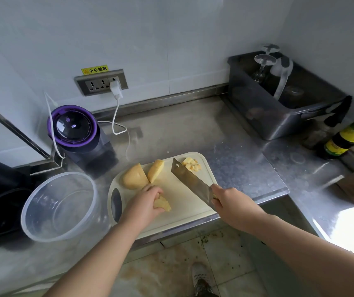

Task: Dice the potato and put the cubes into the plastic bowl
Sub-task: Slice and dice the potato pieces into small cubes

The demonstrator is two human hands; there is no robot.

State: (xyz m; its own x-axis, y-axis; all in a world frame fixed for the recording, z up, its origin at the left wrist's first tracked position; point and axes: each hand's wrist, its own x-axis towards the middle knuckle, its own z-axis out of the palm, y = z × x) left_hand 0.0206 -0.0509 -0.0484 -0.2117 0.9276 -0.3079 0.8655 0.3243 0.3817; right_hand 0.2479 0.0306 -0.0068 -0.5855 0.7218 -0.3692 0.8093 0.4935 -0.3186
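Note:
On the steel counter lies a cream cutting board [180,215]. My left hand [146,200] grips a small potato piece [163,205] at the board's middle. Two larger peeled potato chunks, one big [133,177] and one wedge [155,170], lie at the board's far left. A little heap of potato cubes [192,164] sits at the far right corner. My right hand [228,201] holds the handle of a cleaver [190,181], its blade raised and tilted over the board. An empty clear plastic bowl [43,228] stands left of the board.
A purple-rimmed appliance [75,131] with a white cable stands behind the bowl. A dark bin [279,116] with glasses is at the back right, and sauce bottles [343,140] stand beside it. The counter's front edge runs under the board; below is tiled floor.

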